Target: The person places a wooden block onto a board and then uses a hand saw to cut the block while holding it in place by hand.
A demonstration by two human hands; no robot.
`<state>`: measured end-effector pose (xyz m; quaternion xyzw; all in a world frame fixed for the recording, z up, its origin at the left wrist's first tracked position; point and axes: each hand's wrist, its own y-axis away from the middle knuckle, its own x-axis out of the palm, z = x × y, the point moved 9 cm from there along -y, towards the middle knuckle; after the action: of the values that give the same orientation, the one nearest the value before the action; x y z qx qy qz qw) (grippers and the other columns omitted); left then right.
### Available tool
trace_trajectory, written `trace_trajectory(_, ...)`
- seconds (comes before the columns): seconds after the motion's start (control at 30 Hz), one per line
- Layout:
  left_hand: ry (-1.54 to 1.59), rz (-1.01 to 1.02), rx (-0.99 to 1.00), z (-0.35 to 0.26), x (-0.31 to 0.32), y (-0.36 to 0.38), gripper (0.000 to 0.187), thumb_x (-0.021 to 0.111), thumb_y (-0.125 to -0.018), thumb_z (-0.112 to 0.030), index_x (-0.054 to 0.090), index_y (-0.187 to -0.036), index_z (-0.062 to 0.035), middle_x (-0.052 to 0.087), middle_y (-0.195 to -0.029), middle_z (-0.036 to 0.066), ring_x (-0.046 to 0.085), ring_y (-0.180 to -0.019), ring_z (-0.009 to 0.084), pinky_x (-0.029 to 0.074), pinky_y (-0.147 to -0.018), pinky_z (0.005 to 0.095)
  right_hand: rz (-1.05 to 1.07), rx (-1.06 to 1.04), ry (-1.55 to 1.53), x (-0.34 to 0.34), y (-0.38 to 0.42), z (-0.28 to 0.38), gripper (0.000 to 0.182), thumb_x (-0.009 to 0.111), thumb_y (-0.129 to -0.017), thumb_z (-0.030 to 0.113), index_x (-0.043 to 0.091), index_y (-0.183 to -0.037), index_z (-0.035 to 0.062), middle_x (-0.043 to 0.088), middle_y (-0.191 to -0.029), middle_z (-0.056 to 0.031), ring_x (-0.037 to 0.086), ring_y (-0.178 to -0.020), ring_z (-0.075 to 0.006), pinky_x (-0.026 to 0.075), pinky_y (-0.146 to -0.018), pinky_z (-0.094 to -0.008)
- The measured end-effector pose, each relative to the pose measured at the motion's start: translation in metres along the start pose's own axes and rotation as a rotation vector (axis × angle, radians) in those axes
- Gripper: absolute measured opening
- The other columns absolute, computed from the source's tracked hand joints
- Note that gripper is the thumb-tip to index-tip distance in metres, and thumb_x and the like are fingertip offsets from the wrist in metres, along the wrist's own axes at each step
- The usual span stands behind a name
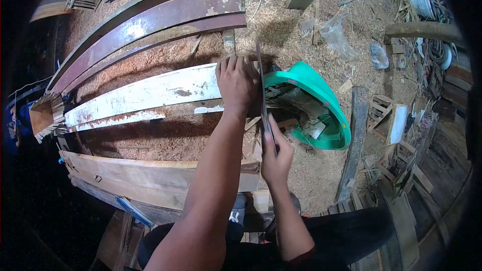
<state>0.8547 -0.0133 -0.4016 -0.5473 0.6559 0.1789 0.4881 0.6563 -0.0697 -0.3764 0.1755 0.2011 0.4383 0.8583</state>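
Head view: saw (pixel 261 88) at plank (pixel 145 93) end.

Sawdust (pixel 301 35) is covering the floor, scrap wood (pixel 396 120) is lying at right, and darkness is swallowing the left edge, perhaps an unlit wall.

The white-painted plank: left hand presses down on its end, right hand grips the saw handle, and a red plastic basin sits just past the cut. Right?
Not quite. In the head view the basin is green, not red. The rest holds: the left hand presses on the end of the white-painted plank, and the right hand grips the handle of the saw.
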Motion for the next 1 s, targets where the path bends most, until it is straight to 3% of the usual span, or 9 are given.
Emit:
trace_trajectory(0.1, 0.004, 0.003, 0.008, 0.003, 0.000, 0.002, 0.016, 0.055, -0.095, -0.014, 0.063, -0.088, -0.0025, 0.060, -0.090, 0.018, 0.058, -0.096, 0.0394, 0.043, -0.093, 0.0485, 0.020, 0.030, 0.006, -0.017, 0.044, -0.002, 0.041, 0.052, -0.106, 0.015, 0.057, -0.141, -0.0062, 0.065, -0.134, -0.0247, 0.060, -0.130, -0.0268, 0.042, -0.110, -0.0377)
trace_trajectory(0.2, -0.016, 0.136, -0.100, 0.012, 0.015, 0.002, 0.017, 0.064, -0.084, -0.015, 0.067, -0.097, -0.0045, 0.064, -0.102, 0.016, 0.059, -0.109, 0.0365, 0.041, -0.106, 0.0477, 0.041, 0.057, -0.019, -0.005, 0.011, -0.001, 0.041, 0.052, -0.106, 0.014, 0.057, -0.141, -0.0062, 0.066, -0.134, -0.0243, 0.059, -0.130, -0.0271, 0.042, -0.111, -0.0381)
trace_trajectory(0.27, -0.001, -0.063, 0.003, 0.001, -0.002, 0.000, 0.018, 0.054, -0.097, -0.012, 0.063, -0.085, -0.0017, 0.061, -0.087, 0.017, 0.059, -0.094, 0.0388, 0.044, -0.094, 0.0479, 0.021, -0.030, -0.006, 0.009, -0.023, 0.012, 0.040, 0.052, -0.106, 0.013, 0.057, -0.141, -0.0061, 0.065, -0.135, -0.0243, 0.059, -0.131, -0.0270, 0.041, -0.112, -0.0381)
trace_trajectory(0.43, -0.023, -0.066, -0.008, 0.009, 0.004, -0.002, 0.018, 0.055, -0.096, -0.013, 0.064, -0.086, -0.0013, 0.061, -0.088, 0.018, 0.059, -0.095, 0.0392, 0.044, -0.094, 0.0478, -0.031, -0.010, -0.013, -0.014, 0.059, -0.003, 0.041, 0.054, -0.104, 0.012, 0.057, -0.141, -0.0048, 0.066, -0.134, -0.0228, 0.062, -0.128, -0.0247, 0.043, -0.108, -0.0346)
trace_trajectory(0.53, 0.018, -0.044, -0.002, 0.003, 0.002, -0.003, 0.017, 0.056, -0.095, -0.015, 0.063, -0.087, -0.0012, 0.061, -0.090, 0.018, 0.058, -0.095, 0.0397, 0.044, -0.094, 0.0483, 0.011, -0.082, 0.053, -0.009, 0.027, 0.005, 0.040, 0.054, -0.104, 0.013, 0.057, -0.141, -0.0028, 0.066, -0.134, -0.0231, 0.062, -0.128, -0.0248, 0.044, -0.107, -0.0345)
trace_trajectory(0.67, -0.020, 0.042, -0.049, 0.007, 0.003, 0.004, 0.014, 0.058, -0.092, -0.015, 0.064, -0.093, -0.0025, 0.063, -0.095, 0.016, 0.059, -0.100, 0.0380, 0.043, -0.098, 0.0484, 0.101, 0.135, 0.053, 0.001, -0.014, 0.006, 0.040, 0.054, -0.104, 0.012, 0.057, -0.141, -0.0039, 0.066, -0.134, -0.0246, 0.062, -0.127, -0.0259, 0.045, -0.106, -0.0334)
trace_trajectory(0.73, -0.039, 0.088, -0.068, 0.010, 0.011, 0.002, 0.015, 0.061, -0.088, -0.015, 0.065, -0.097, -0.0038, 0.064, -0.099, 0.015, 0.059, -0.104, 0.0364, 0.042, -0.103, 0.0485, -0.026, -0.114, 0.065, -0.013, 0.028, -0.004, 0.040, 0.053, -0.105, 0.012, 0.057, -0.139, -0.0073, 0.066, -0.133, -0.0256, 0.062, -0.127, -0.0266, 0.043, -0.107, -0.0329)
trace_trajectory(0.83, -0.015, -0.039, -0.009, 0.007, 0.001, 0.005, 0.017, 0.055, -0.096, -0.015, 0.062, -0.089, -0.0015, 0.061, -0.091, 0.017, 0.058, -0.094, 0.0389, 0.043, -0.092, 0.0479, 0.027, 0.149, 0.003, -0.017, 0.045, -0.016, 0.039, 0.053, -0.105, 0.013, 0.057, -0.139, -0.0067, 0.066, -0.133, -0.0253, 0.062, -0.127, -0.0265, 0.044, -0.107, -0.0333)
trace_trajectory(1.0, -0.023, 0.013, -0.022, 0.000, -0.001, -0.001, 0.017, 0.055, -0.096, -0.015, 0.063, -0.088, -0.0017, 0.062, -0.091, 0.016, 0.058, -0.095, 0.0384, 0.043, -0.092, 0.0478, 0.014, -0.078, 0.014, 0.006, -0.019, 0.007, 0.040, 0.053, -0.105, 0.013, 0.057, -0.140, -0.0059, 0.067, -0.131, -0.0248, 0.064, -0.125, -0.0252, 0.046, -0.105, -0.0339)
